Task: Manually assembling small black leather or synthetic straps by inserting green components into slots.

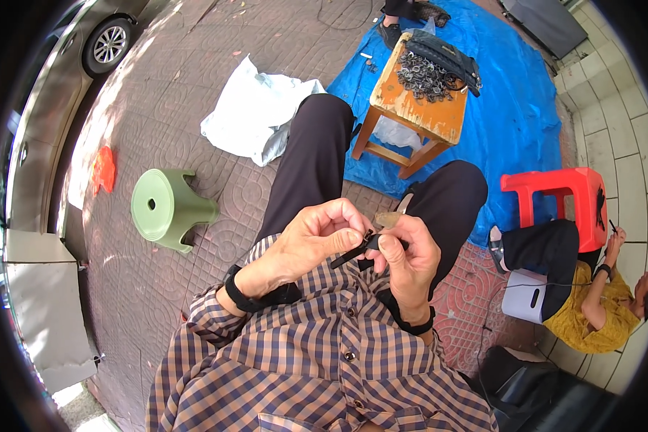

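1. L hand (322, 232) & R hand (410, 252): fingers nearly closed, both pinching blk strap (348, 257) (over checked shirt (309, 342)).
2. Keep strap flat, untwisted; pinch close together, w/ light fingertip pressure.

Shirt (281, 378) was woven in small checks, dark navy against tan. A buttoned placket (353, 384) ran down the front, its buttons (349, 356) small, round and dark; a stitched pocket (295, 421) showed near the lower edge. Left sleeve (212, 317) carried the same check. Left wrist strap (236, 289) was black, as was right wrist strap (416, 328). Trousers (312, 144) were plain, loose-cut and very dark, nearly black.
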`<state>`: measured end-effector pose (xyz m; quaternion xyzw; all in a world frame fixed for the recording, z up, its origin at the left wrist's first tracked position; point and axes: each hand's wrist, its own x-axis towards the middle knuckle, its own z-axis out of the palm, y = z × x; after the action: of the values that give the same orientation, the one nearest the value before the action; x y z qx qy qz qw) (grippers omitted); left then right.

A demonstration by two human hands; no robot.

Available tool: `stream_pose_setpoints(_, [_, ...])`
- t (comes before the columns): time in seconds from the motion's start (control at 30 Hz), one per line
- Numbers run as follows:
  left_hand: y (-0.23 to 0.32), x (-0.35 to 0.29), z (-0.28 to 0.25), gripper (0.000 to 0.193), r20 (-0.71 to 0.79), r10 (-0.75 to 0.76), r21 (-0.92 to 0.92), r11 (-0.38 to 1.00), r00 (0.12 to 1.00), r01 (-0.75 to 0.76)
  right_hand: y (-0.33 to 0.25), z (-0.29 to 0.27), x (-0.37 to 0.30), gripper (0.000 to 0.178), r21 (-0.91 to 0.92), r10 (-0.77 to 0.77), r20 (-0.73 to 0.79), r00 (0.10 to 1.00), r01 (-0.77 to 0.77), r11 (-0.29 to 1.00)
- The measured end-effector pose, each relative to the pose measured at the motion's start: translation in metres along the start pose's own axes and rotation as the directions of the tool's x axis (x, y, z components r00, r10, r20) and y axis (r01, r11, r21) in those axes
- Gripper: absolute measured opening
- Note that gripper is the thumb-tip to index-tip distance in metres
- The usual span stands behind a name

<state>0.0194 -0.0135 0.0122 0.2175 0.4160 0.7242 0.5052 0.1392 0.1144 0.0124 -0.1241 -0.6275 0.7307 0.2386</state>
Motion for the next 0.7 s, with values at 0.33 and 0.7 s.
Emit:
stream_pose_setpoints(0.33, [-0.0035,-0.0002,-0.0029,0.017,-0.021,-0.037,-0.084,0.996,0.999,0.035,0.0023,0.0058,-0.0029,0.012,-0.119,-0.126,0.054,0.99,0.132,0.984])
stream_pose_setpoints(0.7, [-0.0067,-0.0033,-0.003,0.02,0.006,0.028,-0.047,0.999,1.0,-0.028,0.004,0.0038,-0.0001,0.015,-0.151,-0.153,0.072,0.986,0.162,0.975])
